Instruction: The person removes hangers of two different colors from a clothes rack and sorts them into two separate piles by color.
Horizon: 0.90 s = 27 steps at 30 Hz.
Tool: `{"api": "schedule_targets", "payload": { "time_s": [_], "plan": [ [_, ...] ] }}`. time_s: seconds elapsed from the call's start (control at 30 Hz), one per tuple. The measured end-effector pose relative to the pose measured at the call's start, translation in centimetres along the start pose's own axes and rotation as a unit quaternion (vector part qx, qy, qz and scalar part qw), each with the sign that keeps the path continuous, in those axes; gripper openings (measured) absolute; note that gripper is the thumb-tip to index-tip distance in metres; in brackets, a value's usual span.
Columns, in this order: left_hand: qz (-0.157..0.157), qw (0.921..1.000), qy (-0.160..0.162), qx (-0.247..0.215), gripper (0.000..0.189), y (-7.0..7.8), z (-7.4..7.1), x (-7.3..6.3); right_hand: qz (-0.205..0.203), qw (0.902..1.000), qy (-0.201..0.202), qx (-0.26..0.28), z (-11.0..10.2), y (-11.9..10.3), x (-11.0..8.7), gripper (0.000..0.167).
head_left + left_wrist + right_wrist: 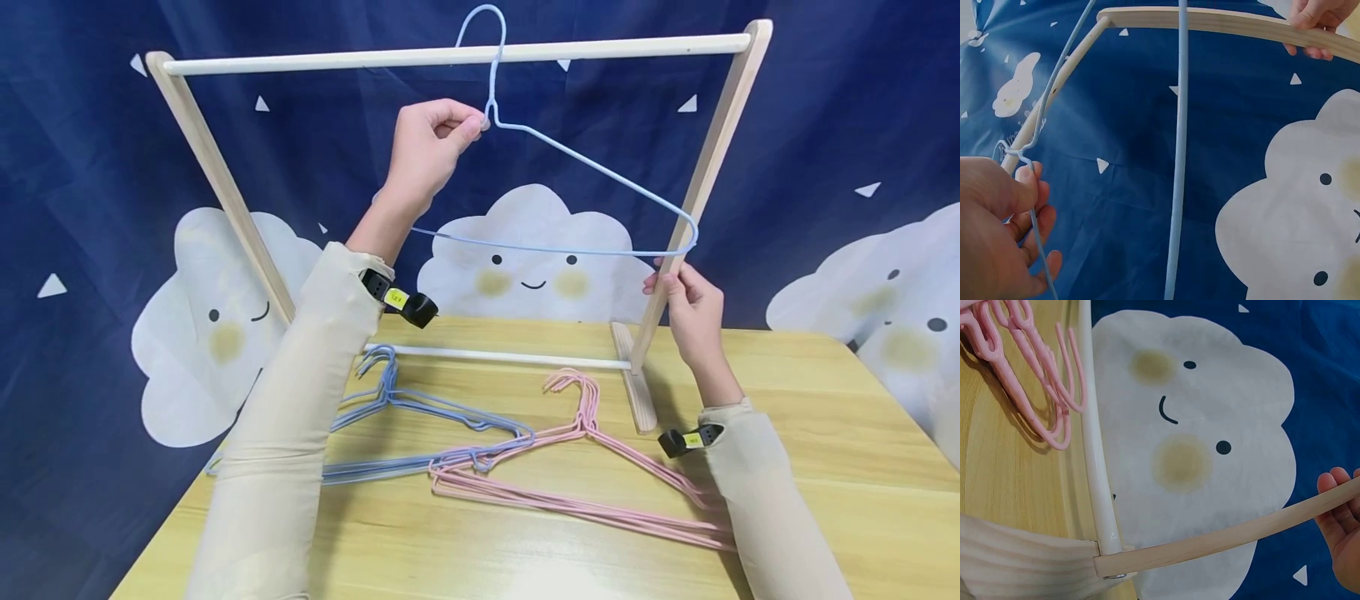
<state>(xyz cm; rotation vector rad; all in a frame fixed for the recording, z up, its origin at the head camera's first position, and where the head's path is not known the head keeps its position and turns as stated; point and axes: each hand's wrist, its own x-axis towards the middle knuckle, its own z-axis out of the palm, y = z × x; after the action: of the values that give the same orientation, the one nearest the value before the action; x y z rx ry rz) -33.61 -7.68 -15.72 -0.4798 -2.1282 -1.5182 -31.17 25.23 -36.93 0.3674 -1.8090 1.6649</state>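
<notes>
My left hand [431, 146] pinches a light blue wire hanger [600, 171] just below its neck, between thumb and fingertips. The hanger's hook loops over the top rod [337, 58] of a wooden rack, its bend a little above the rod. In the left wrist view, the hanger wire [1182, 125] crosses in front of the backdrop. Lower down, my right hand [693, 312] holds the rack's right post [716, 137], thumb in front and fingers behind. The right wrist view shows fingers [1327, 481] beside the post [1210, 547].
Several blue hangers [387, 387] lie on the wooden table [480, 550], partly behind my left sleeve. Several pink hangers [587, 408] overlap them on the right. A white lower bar [502, 357] joins the rack's sides. A dark blue curtain with clouds hangs behind.
</notes>
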Motion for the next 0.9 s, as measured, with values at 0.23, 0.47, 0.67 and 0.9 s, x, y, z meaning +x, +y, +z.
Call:
{"api": "schedule_targets", "payload": {
  "time_s": [0.23, 0.47, 0.67, 0.9],
  "plan": [
    [0.041, 0.9989, 0.006, 0.02, 0.017, 1.3, 0.6, 0.4, -0.006, 1.0, -0.003, 0.002, -0.3, 0.2, -0.1, 0.019],
    [0.077, 0.9964, 0.003, 0.037, 0.016, 3.0, 1.0, 0.0, -0.008, 0.9999, -0.005, 0.014, -0.3, 0.3, 0.0, 0.018],
    [0.098, 0.9945, 0.007, 0.036, 0.016, 2.9, 0.1, -1.9, -0.008, 0.9999, -0.001, 0.014, -0.3, 0.3, 0.1, 0.016],
    [0.096, 0.995, 0.013, 0.024, 0.015, 1.3, -2.5, -5.7, -0.014, 0.9995, -0.004, 0.028, -0.2, 0.1, 0.2, 0.017]
  ]
}}
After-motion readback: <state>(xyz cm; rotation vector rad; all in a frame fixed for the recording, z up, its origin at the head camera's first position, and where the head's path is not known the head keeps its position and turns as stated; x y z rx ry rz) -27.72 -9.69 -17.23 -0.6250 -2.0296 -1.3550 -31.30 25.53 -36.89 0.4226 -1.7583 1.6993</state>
